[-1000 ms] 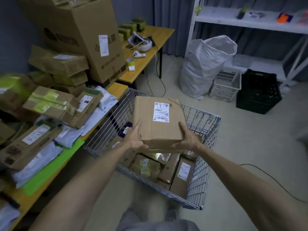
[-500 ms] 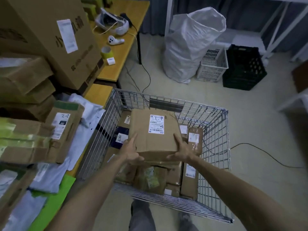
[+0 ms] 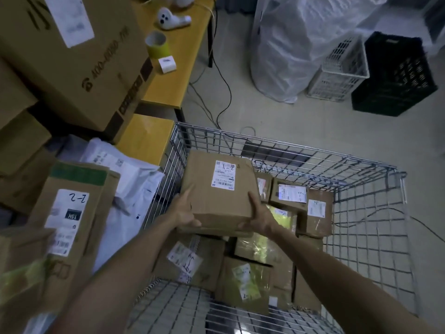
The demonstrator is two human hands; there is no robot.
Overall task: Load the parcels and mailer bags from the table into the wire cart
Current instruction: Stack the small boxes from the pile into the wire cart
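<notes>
held parcel: brown carton, over the wire cart's 10 o'clock corner; whether it rests on the boxes below, can't tell
held parcel label: white shipping label on top, handwritten "2-1" and a barcode; small print unreadable
left hand: left hand wrapped round the near-left corner, fingers up the side, thumb on the near face
right hand: right hand wrapped round the near-right corner, same grip
wire cart: wire cart on the floor, at 3 o'clock of the tabletop, touching its edge
cart contents: labelled box at 3 o'clock of the held parcel, handwriting unclear; yellow-taped parcel at 6 o'clock; more brown boxes packed around
tabletop: yellow tabletop at 9 o'clock of the cart
table parcel: flat carton with green tape, label handwritten "2-2", black patch maybe "15H"
mailer bags: white mailer bags between that carton and the cart
big carton: big carton at 11 o'clock, printed number starting "400-", rest blurred
small items: tape roll, small white box, white controller on the far tabletop
floor, 1 o'clock: white sack, white basket, black crate
</notes>
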